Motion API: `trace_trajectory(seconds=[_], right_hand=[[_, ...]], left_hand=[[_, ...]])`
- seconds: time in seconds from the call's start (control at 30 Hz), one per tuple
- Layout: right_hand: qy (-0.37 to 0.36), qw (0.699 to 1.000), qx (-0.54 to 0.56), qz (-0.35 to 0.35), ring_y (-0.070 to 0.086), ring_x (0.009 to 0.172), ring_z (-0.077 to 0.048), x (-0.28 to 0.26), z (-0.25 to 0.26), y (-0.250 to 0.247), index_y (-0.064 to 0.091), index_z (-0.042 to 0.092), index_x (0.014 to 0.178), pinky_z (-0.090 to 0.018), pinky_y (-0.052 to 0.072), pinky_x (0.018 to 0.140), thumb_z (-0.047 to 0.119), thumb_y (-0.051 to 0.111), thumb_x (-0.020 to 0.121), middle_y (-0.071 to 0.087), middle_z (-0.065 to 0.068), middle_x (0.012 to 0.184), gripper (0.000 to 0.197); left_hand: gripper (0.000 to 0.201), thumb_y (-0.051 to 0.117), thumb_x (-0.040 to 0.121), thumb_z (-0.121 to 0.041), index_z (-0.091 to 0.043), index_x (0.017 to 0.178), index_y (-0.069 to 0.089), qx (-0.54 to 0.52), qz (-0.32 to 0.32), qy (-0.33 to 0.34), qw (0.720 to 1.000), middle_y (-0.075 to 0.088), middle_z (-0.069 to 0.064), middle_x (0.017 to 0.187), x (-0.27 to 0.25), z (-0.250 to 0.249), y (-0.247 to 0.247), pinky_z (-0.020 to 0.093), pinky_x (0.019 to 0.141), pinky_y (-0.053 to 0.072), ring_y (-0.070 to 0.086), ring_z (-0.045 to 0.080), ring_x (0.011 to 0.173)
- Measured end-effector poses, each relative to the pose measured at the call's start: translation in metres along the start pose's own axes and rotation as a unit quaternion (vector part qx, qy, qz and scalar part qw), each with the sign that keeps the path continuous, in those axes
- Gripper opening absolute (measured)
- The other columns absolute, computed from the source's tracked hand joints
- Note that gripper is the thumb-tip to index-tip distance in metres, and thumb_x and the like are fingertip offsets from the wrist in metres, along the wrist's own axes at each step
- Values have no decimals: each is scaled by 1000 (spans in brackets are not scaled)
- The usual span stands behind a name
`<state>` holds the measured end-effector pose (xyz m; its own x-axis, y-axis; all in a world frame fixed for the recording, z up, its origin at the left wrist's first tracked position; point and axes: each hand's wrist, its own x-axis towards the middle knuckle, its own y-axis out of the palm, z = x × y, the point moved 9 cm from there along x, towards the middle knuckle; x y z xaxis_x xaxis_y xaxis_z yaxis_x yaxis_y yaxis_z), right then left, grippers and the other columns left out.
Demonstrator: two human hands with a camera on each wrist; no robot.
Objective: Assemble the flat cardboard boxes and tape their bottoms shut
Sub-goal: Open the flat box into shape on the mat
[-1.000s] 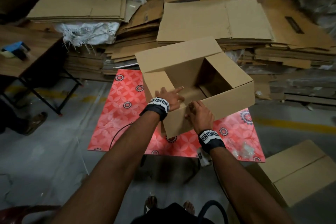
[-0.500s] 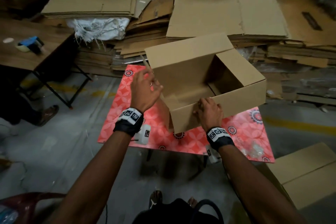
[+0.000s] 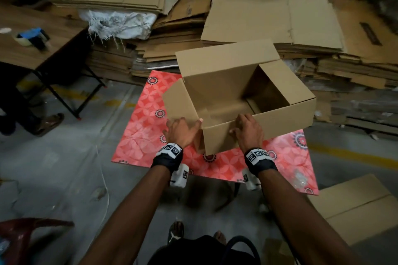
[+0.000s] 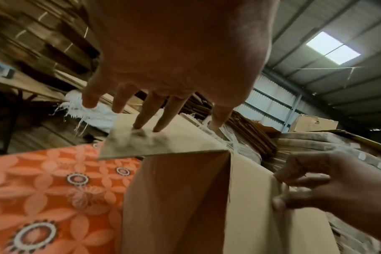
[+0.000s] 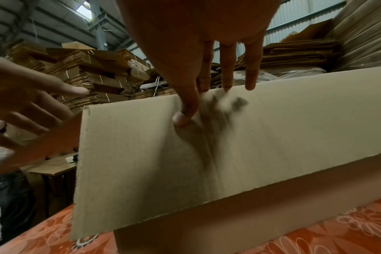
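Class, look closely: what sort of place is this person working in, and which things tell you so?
Probably a warehouse or packing shed: stacks of flattened cardboard fill the background, a corrugated metal roof with skylight spans overhead, and a tape dispenser waits on a side table.

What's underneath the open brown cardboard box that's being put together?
The open brown cardboard box stands on a red table with a floral pattern. The table surface directly beneath the box is covered by it, so anything lying there cannot be seen.

Stacks of flattened cardboard (image 3: 273, 19) line a grey concrete floor (image 3: 53, 168) beneath a corrugated metal roof (image 4: 315, 20) with a skylight (image 4: 333, 48).
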<state>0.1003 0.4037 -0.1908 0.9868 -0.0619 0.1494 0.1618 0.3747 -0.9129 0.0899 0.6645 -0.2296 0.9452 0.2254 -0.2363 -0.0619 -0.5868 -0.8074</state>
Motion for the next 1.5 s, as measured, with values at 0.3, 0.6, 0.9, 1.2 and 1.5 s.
trace_trajectory(seconds=[0.3, 0.6, 0.9, 1.2, 1.5], right_hand=[[0, 1000, 12, -3, 60, 88, -30, -2, -2, 2, 60, 18, 92, -35, 42, 67, 23, 83, 69, 57, -3, 99, 33], [-45, 998, 36, -13, 60, 117, -30, -1, 20, 14, 72, 16, 117, -42, 44, 99, 31, 81, 79, 69, -4, 119, 42], [-71, 989, 129, 11, 66, 110, -31, 1, 30, 13, 65, 28, 131, -41, 55, 91, 11, 68, 85, 71, -4, 123, 49], [-32, 994, -86, 52, 33, 148, -33, 13, -38, 6, 46, 20, 150, -54, 30, 113, 38, 61, 94, 47, -9, 154, 60], [-20, 981, 161, 107, 52, 136, -36, 24, -1, 2, 59, 16, 140, -44, 41, 113, 31, 50, 88, 61, -14, 141, 54]], left_hand=[[51, 49, 78, -76, -29, 72, 68, -132, 69, 50, 988, 75, 7, 84, 44, 3, 36, 46, 86, 56, 70, 33, 83], [47, 47, 93, -64, -23, 103, 69, -4, 25, 53, 998, 70, 7, 119, 52, -7, -14, 42, 97, 45, 60, 36, 114], [57, 38, 101, -45, -20, 152, 38, 162, 29, 313, 935, 41, 9, 155, 4, -81, 32, 56, 123, 15, 24, 29, 152], [69, 45, 94, -30, -23, 160, 25, 177, -2, 385, 906, 26, 3, 165, 21, -55, 27, 48, 123, -7, 4, 21, 158], [66, 48, 96, -28, -17, 158, 28, 237, 32, 345, 908, 26, -1, 166, 17, -120, 49, 66, 119, 9, 11, 18, 157]])
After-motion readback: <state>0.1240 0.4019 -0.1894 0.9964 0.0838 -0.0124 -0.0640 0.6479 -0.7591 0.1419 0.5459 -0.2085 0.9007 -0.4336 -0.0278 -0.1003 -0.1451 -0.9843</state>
